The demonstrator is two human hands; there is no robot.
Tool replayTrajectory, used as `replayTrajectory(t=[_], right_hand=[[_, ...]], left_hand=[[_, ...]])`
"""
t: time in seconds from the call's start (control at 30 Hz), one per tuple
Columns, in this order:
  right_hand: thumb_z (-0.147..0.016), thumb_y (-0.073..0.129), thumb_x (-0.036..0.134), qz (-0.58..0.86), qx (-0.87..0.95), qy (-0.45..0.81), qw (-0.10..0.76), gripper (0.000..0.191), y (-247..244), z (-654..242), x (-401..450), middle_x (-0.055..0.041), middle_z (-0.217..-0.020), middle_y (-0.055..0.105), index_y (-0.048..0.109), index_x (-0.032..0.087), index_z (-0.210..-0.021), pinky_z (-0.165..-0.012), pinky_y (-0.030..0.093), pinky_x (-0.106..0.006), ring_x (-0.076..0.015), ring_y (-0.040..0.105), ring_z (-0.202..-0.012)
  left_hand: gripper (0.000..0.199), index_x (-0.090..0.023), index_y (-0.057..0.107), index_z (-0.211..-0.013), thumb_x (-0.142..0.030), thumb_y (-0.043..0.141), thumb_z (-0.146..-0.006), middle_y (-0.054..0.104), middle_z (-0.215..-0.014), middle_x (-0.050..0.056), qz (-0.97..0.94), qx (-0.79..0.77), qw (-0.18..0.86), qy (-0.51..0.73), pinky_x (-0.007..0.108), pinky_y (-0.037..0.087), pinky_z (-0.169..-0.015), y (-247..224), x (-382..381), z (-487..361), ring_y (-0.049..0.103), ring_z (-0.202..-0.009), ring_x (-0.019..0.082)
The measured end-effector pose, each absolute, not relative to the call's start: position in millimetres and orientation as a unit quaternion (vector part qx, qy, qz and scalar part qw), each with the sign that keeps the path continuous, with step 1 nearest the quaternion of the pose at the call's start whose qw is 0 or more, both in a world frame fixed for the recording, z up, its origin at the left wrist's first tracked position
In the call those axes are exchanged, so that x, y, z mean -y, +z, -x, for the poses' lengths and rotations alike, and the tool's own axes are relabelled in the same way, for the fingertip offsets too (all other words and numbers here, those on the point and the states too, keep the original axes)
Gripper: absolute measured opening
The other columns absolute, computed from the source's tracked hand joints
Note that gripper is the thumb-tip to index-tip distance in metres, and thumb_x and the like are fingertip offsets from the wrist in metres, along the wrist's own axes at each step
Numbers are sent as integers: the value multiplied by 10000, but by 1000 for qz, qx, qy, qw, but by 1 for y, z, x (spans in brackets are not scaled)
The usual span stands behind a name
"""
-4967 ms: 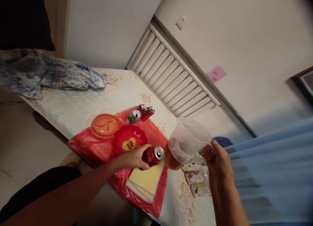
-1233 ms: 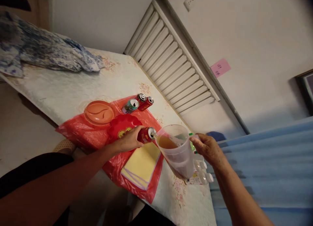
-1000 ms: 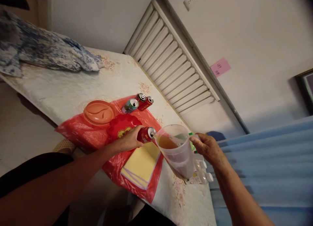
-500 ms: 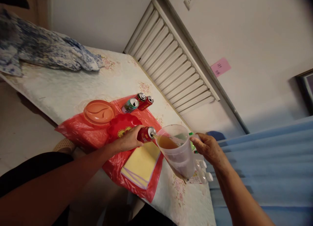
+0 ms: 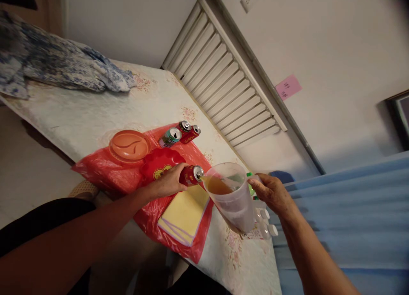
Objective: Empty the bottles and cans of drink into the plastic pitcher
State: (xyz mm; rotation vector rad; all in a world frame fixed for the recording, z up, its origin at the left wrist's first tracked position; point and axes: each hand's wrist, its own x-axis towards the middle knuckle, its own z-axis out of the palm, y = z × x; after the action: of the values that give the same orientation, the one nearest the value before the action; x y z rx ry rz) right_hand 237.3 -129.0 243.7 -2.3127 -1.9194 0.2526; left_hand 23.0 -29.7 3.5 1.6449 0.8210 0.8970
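In my left hand (image 5: 171, 180) is a red drink can (image 5: 189, 176), my fingers wrapped round its body. The can's open top faces the rim of a clear plastic pitcher (image 5: 234, 210), and liquid runs between them. Brown liquid (image 5: 219, 186) lies inside the pitcher, which leans toward the can. My right hand (image 5: 270, 190) is closed on the pitcher's handle at the right. Beneath the can lie a folded yellow cloth (image 5: 185, 214) and a red scalloped plate (image 5: 156, 167) with a yellow design.
A red plastic sheet (image 5: 102, 169) covers part of the flowered tablecloth (image 5: 76, 116). On it are an orange divided dish (image 5: 129, 146) and a green can (image 5: 170, 136) beside two dark red cans. Clear bottles (image 5: 265, 229) stand behind the pitcher. A patterned cloth (image 5: 70, 67) lies far left.
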Motion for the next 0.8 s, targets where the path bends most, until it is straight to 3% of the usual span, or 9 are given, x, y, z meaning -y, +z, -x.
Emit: replayTrajectory(t=[0.8], right_hand=[[-804, 493, 649, 756, 648, 79, 57, 500, 246, -233, 128, -3, -578, 507, 540, 190, -612, -537, 384, -261, -147, 473, -567]], left_hand=[[581, -240, 537, -1155, -152, 658, -594, 674, -1074, 28, -694, -342, 513, 372, 320, 466, -749, 4, 30, -24, 644, -965, 246]])
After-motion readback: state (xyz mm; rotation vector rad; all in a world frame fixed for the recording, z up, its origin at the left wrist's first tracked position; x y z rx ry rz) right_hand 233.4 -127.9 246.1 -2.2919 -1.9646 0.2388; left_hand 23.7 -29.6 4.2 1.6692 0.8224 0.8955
